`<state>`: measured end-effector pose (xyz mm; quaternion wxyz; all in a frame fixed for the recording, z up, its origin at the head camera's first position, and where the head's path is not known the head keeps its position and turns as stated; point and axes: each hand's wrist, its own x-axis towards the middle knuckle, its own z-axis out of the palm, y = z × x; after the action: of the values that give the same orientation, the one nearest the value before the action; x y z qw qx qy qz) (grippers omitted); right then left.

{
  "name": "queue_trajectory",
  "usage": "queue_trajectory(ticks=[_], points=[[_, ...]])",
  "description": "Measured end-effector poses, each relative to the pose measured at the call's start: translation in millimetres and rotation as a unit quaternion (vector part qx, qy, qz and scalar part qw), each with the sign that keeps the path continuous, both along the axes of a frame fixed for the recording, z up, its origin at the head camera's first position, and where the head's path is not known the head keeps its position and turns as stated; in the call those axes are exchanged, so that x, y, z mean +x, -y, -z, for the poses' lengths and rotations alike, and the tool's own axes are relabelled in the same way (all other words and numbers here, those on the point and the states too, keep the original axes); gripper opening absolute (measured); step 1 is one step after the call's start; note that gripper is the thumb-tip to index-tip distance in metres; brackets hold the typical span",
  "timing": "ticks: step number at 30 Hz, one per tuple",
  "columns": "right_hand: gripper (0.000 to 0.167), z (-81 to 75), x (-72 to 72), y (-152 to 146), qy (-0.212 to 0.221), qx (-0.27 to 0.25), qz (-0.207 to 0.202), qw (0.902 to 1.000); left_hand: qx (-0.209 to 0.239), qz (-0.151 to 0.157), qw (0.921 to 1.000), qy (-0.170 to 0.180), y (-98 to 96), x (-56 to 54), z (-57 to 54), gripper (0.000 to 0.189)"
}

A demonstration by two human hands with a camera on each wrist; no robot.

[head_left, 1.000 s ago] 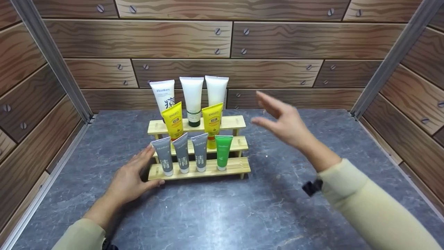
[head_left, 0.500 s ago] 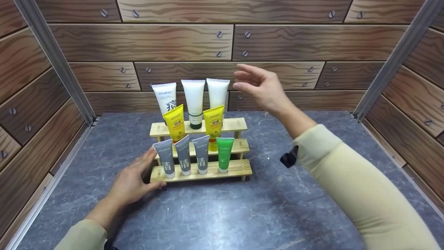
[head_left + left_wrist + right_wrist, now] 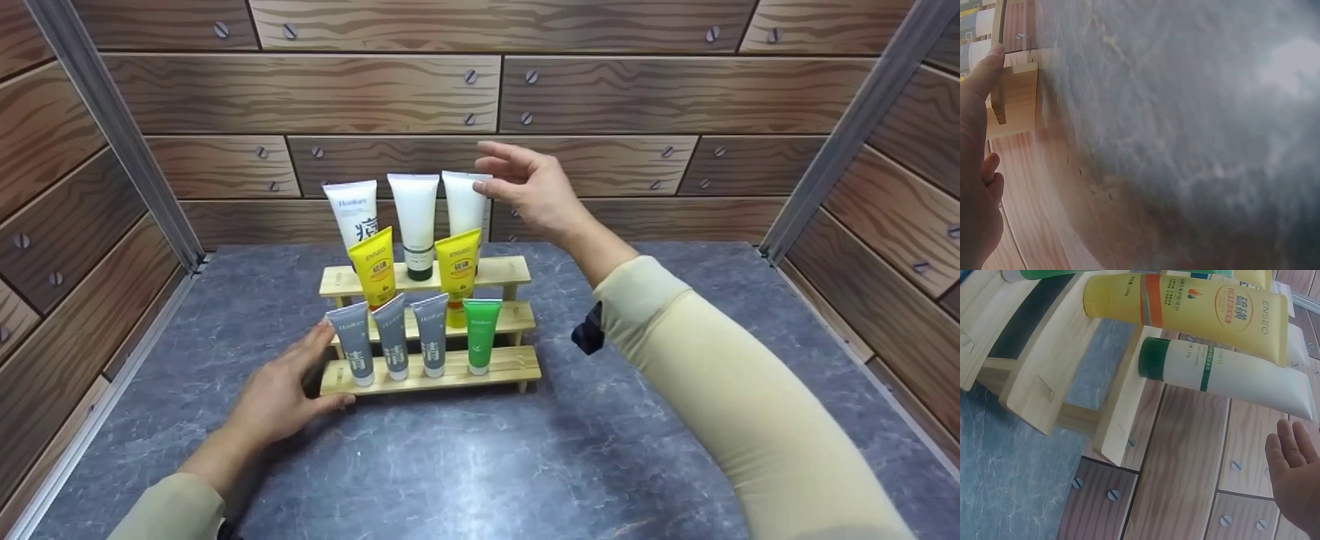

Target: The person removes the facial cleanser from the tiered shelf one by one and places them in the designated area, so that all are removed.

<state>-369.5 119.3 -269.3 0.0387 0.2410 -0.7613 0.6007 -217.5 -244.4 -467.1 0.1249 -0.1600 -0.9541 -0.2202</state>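
Note:
My left hand (image 3: 270, 397) rests against the left end of a three-step wooden display stand (image 3: 517, 361), thumb along the front edge of the lowest step. In the left wrist view the thumb (image 3: 985, 70) lies at that step's end. My right hand (image 3: 544, 196), fingers spread, hovers at the top of the rightmost white tube (image 3: 461, 206). The right wrist view shows a gap between the fingertips and that green-capped white tube (image 3: 1247, 379). Yellow tubes (image 3: 457, 262) stand on the middle step. Grey tubes (image 3: 352, 337) and one green tube (image 3: 481, 337) fill the lowest.
The top step also bears a white tube with a dark cap (image 3: 417, 217) and a lettered white tube (image 3: 352, 210). A grey marbled tabletop (image 3: 450, 465) lies beneath the stand. Wood-patterned walls (image 3: 675, 97) with metal corner posts (image 3: 840, 127) enclose it.
My right hand has swung left and up from the table's right side to the rightmost white tube's top. The left hand and the stand stay where they were.

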Motion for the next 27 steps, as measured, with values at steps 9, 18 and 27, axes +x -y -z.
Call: queue_trajectory(ticks=[9, 18, 27], points=[[0.052, 9.3, -0.8, 8, 0.010, 0.034, -0.020, 0.9992, -0.001, 0.000, 1.0000, -0.007, 2.2, -1.3, 1.8, 0.107], [0.049, 14.1, -0.4, 10, 0.014, 0.048, -0.012, 0.9987, -0.001, -0.004, 0.9999, 0.011, 0.1, -2.2, 2.3, 0.109], [0.041, 16.2, -3.1, 11, 0.004, 0.025, -0.003, 0.9997, -0.009, -0.015, 0.9998, 0.007, 0.5, 0.1, 0.7, 0.107]])
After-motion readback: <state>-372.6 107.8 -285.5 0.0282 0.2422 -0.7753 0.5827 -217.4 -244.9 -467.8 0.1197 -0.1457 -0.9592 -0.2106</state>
